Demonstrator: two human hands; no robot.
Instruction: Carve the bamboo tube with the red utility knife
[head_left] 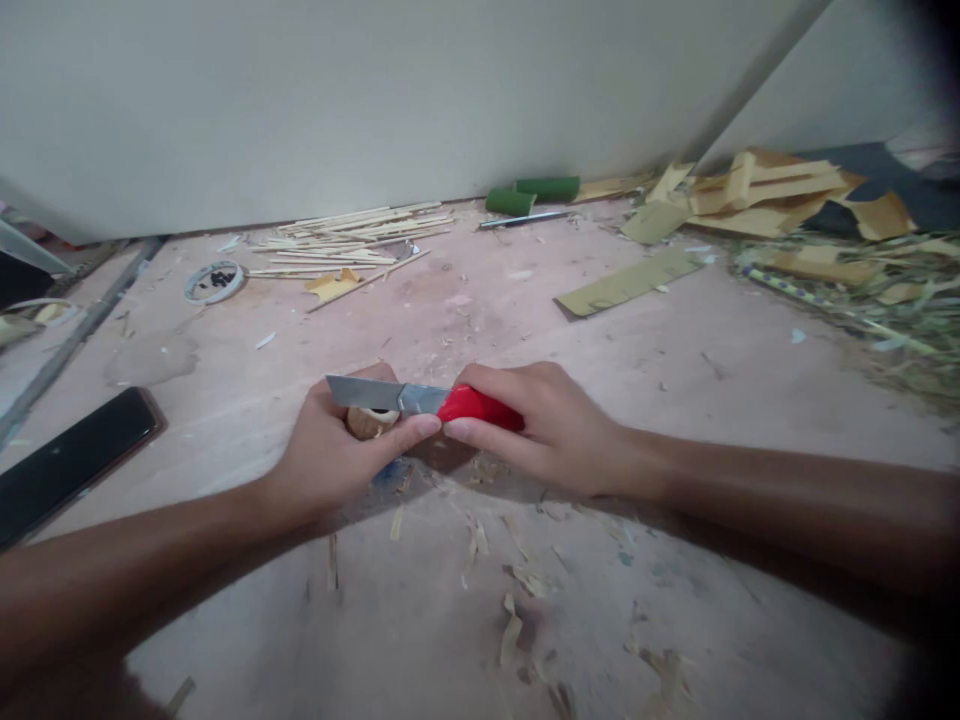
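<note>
My right hand (559,425) is closed round the red handle of a utility knife (484,404). The knife's wide grey blade points left, lying across the top of a short, hollow, light-brown piece that looks like bamboo (366,424). Wrapped about that piece is my left hand (337,440), its thumb stretched toward the knife and its tip close to my right thumb. Most of the hollow piece is hidden by my left fingers and the blade. Curled shavings (510,630) lie scattered on the floor in front of me.
A black phone (75,460) lies at left, beyond it a white round lid (214,282) with dark bits. Thin sticks (352,240) and green tubes (510,202) lie near the white wall (375,100). At right are an olive strip (630,283) and piled tan strips (780,195).
</note>
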